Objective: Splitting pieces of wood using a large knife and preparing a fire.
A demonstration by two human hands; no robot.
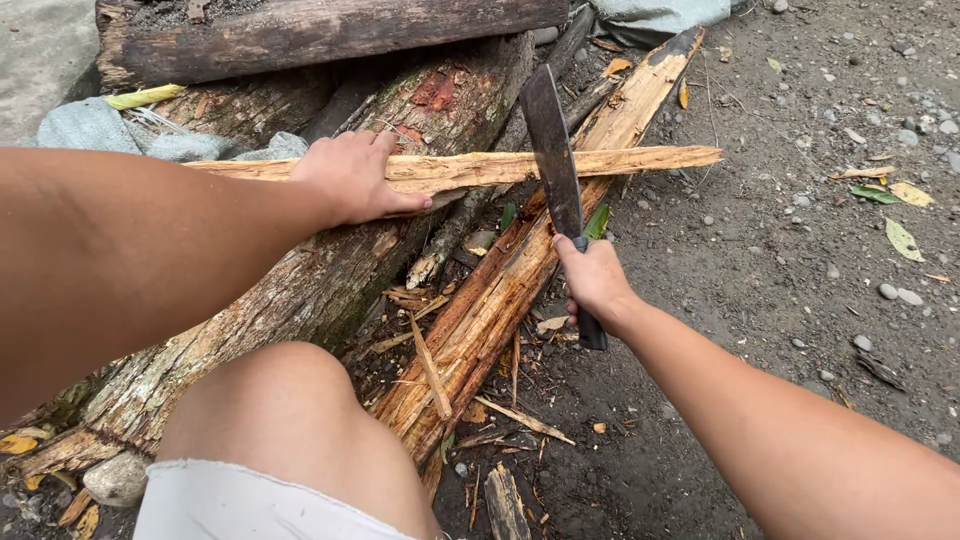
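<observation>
My left hand (350, 178) presses down on a long pale split strip of wood (560, 162) that lies crosswise over a big weathered log (300, 290). My right hand (597, 282) is shut on the dark handle of a machete (552, 150), its broad dark blade raised upright just in front of the strip. Beneath the blade runs a split reddish log (490, 300) with torn fibres. My bare knee (290, 420) shows at the bottom.
A dark log (320, 35) lies across the back, with grey sacks (90, 125) at the left. Wood splinters (520, 420) litter the dirt below the logs. Gravelly ground with stones and fallen leaves (900, 235) spreads to the right.
</observation>
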